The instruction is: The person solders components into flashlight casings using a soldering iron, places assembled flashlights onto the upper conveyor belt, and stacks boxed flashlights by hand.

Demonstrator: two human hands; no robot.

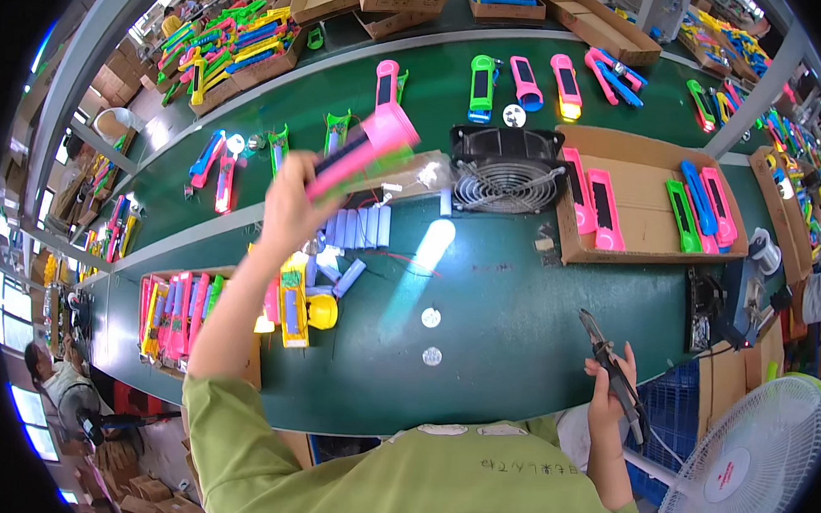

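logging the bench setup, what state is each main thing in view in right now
Pink piece, tilted, in left hand
Black-handled tool, in right hand
Black fan, spin unclear
Carton beside black fan, open, partly filled
Left carton, open, well filled
White fan, spin unclear

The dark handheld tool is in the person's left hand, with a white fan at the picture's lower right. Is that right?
Not quite: the head view shows the dark handheld tool in the person's right hand. The white fan is indeed at the picture's lower right.
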